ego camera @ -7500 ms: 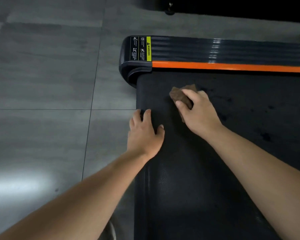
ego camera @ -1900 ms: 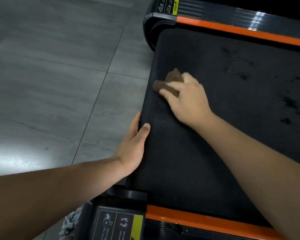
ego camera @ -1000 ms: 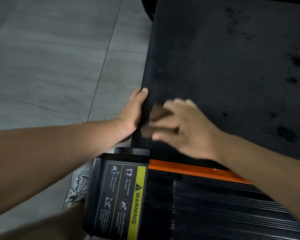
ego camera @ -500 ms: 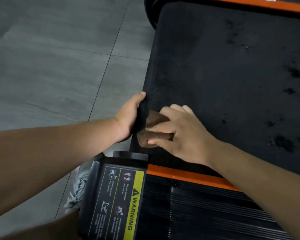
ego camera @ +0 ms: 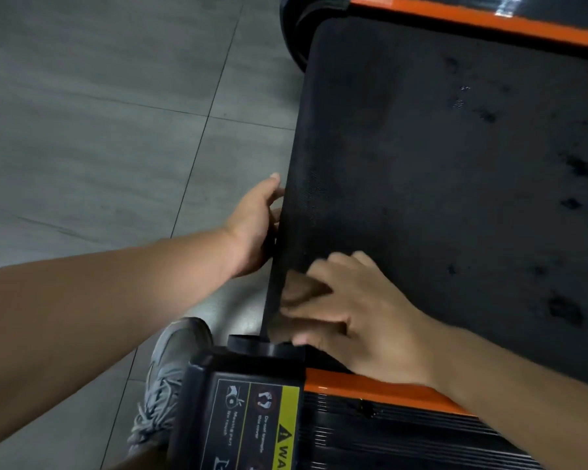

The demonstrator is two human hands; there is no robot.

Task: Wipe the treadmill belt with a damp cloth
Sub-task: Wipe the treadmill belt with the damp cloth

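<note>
Left grip (ego camera: 255, 225) clasps the end edge of the treadmill belt (ego camera: 421, 164). At the belt's near corner the cloth (ego camera: 297, 288) lies under the blurred right grip (ego camera: 353, 310); pinched or pressed, I cannot tell. Likely soft, limp and light: best bunched under the palm.

floor (ego camera: 99, 130): we see grey tiles | on it: we find the black-and-orange treadmill (ego camera: 438, 198) | beside its near corner: a grey laced shoe (ego camera: 172, 364)

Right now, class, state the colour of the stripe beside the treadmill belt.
Orange stripe, clearest in the head view.
</note>
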